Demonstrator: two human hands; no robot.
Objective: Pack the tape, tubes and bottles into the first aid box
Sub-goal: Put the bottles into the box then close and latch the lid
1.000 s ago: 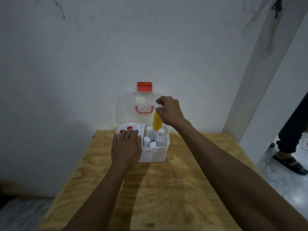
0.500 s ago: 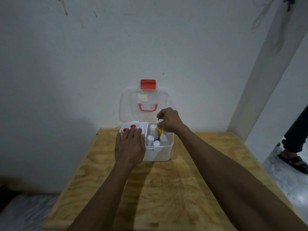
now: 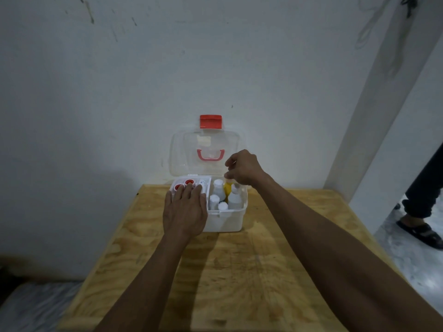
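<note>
A plywood table with a pale, wavy grain stood pushed against a white wall, and its right edge ran beside a grey floor. Directly on it, near the far edge and against the wall, sat a white first aid box with its clear lid raised upright. The rest of the tabletop carried only the shadows of the person's two forearms, which reached over it toward the box, while the left hand lay flat across the box's near left corner.
</note>
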